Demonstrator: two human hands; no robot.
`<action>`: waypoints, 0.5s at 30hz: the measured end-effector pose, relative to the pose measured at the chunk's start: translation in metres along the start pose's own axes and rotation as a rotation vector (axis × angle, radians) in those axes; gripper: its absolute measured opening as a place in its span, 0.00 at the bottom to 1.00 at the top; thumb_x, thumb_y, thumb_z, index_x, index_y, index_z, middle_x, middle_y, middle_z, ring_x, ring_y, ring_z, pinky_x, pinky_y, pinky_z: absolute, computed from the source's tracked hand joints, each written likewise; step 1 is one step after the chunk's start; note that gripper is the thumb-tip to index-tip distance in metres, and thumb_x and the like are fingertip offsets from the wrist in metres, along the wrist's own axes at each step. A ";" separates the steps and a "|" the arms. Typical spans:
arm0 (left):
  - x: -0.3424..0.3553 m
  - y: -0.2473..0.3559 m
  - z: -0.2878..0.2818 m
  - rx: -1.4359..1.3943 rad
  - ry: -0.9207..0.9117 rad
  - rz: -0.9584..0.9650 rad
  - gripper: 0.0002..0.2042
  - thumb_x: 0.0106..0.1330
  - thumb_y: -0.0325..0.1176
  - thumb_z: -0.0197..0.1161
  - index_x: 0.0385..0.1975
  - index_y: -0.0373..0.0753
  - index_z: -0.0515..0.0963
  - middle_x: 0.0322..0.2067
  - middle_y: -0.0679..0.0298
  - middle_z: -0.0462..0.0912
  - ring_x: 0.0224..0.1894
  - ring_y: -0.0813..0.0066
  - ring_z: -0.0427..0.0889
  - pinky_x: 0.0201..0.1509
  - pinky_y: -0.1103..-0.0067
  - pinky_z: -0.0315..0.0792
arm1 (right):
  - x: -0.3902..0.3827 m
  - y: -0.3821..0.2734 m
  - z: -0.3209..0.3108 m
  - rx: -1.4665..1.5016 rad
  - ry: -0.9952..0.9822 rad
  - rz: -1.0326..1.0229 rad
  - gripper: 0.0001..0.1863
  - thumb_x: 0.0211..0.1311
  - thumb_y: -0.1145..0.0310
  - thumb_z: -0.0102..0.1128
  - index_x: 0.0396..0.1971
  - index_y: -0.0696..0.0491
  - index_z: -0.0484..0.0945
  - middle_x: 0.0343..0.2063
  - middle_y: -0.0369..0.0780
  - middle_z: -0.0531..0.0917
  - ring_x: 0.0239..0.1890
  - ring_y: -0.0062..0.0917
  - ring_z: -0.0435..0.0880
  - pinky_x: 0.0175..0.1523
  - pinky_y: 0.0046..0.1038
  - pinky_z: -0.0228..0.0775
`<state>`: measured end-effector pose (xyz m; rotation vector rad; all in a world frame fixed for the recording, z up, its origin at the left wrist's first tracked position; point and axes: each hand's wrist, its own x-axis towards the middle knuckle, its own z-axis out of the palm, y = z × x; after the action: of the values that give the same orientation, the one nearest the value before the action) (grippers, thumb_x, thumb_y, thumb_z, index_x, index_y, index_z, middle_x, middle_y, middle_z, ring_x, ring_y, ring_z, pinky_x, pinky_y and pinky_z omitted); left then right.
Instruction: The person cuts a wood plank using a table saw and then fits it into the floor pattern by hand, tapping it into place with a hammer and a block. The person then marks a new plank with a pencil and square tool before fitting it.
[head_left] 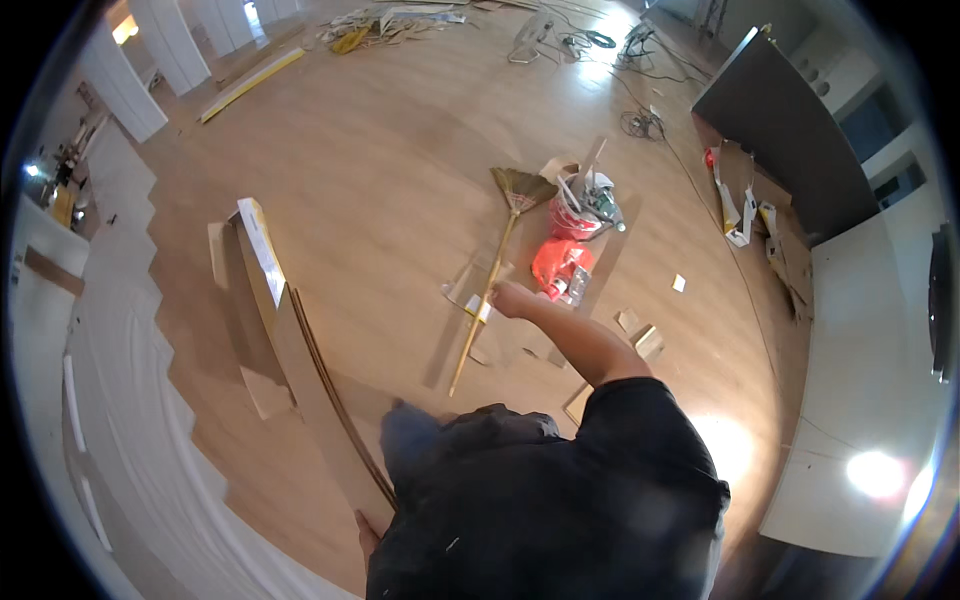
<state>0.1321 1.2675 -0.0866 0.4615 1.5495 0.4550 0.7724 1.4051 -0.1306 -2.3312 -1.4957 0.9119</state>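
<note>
A long, thin wooden-stick broom with a fan of green-brown bristles [499, 262] is held by the right hand [509, 300]. The fingers of this hand are curled up tight, like a fist, near the middle of the stick. The bristles are pointed away from the body, and the bare end of the stick is pointed back toward it. The broom is tilted a little, and the stick is passed right through the curled fingers.

The left hand [367, 533] is mostly hidden by a black short-sleeved shirt [540, 500]. Its fingers are seen beside the near end of a long, flat, brown cardboard box [318, 410]. How wide they are spread cannot be told, nor can it be told if the box is gripped. The broom is kept well apart from these fingers.

Just past the right hand, a shiny red plastic bag [560, 260] is seen, with clear plastic bottles [578, 286] next to it. Behind the bag, a red and white round bucket [570, 218] is filled with odd bits. All 3 are set on the smooth tan floor [370, 200].
</note>
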 end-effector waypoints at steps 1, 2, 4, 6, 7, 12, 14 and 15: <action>0.032 0.031 0.005 0.010 -0.032 -0.019 0.43 0.69 0.68 0.48 0.66 0.31 0.65 0.59 0.50 0.75 0.56 0.56 0.78 0.61 0.64 0.73 | 0.035 -0.028 -0.023 0.049 -0.040 -0.058 0.20 0.65 0.60 0.50 0.51 0.53 0.79 0.41 0.52 0.85 0.48 0.48 0.82 0.54 0.43 0.74; 0.065 0.064 0.016 0.012 -0.060 -0.014 0.43 0.69 0.68 0.48 0.66 0.31 0.65 0.59 0.50 0.75 0.57 0.57 0.78 0.61 0.64 0.73 | 0.075 -0.054 -0.028 0.119 0.017 -0.150 0.20 0.66 0.58 0.51 0.51 0.53 0.78 0.43 0.50 0.85 0.49 0.47 0.82 0.55 0.43 0.73; 0.127 0.135 0.019 0.007 -0.072 0.000 0.43 0.69 0.68 0.48 0.66 0.31 0.65 0.60 0.50 0.75 0.57 0.57 0.78 0.61 0.64 0.73 | 0.151 -0.113 -0.027 0.136 -0.039 -0.245 0.20 0.66 0.56 0.50 0.50 0.53 0.78 0.44 0.48 0.84 0.49 0.46 0.82 0.55 0.42 0.73; 0.190 0.203 0.033 -0.002 -0.089 0.012 0.43 0.69 0.68 0.48 0.66 0.31 0.65 0.60 0.50 0.75 0.57 0.57 0.78 0.61 0.64 0.73 | 0.221 -0.114 -0.018 0.240 -0.038 -0.180 0.21 0.66 0.55 0.49 0.50 0.53 0.78 0.42 0.49 0.85 0.48 0.47 0.82 0.54 0.43 0.74; 0.220 0.235 0.038 -0.001 -0.090 0.008 0.43 0.68 0.68 0.48 0.66 0.31 0.65 0.60 0.50 0.75 0.57 0.57 0.78 0.61 0.64 0.73 | 0.242 -0.106 -0.008 0.165 -0.028 -0.099 0.21 0.65 0.55 0.49 0.50 0.53 0.78 0.41 0.49 0.85 0.47 0.47 0.83 0.53 0.43 0.74; 0.338 0.406 0.067 0.037 -0.088 0.018 0.43 0.68 0.69 0.48 0.66 0.31 0.65 0.60 0.50 0.75 0.57 0.57 0.78 0.61 0.65 0.73 | 0.277 -0.010 0.054 0.014 -0.345 0.210 0.19 0.59 0.59 0.52 0.40 0.56 0.84 0.41 0.52 0.85 0.47 0.47 0.83 0.54 0.42 0.74; 0.390 0.468 0.103 0.039 -0.108 0.014 0.43 0.68 0.69 0.48 0.66 0.31 0.65 0.60 0.50 0.75 0.57 0.57 0.78 0.61 0.65 0.73 | 0.258 0.082 0.063 -0.119 -0.293 0.267 0.13 0.54 0.62 0.58 0.33 0.53 0.87 0.39 0.51 0.86 0.43 0.47 0.85 0.49 0.42 0.77; 0.445 0.467 0.153 -0.042 -0.277 -0.048 0.43 0.68 0.69 0.48 0.67 0.31 0.65 0.60 0.50 0.75 0.57 0.58 0.78 0.61 0.65 0.73 | 0.202 0.213 0.022 -0.421 -0.346 0.319 0.12 0.52 0.64 0.60 0.32 0.51 0.88 0.38 0.48 0.87 0.42 0.43 0.85 0.48 0.40 0.77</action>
<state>0.2790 1.9028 -0.2055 0.4340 1.2784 0.3691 0.9746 1.4830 -0.3303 -2.8983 -1.5948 1.2332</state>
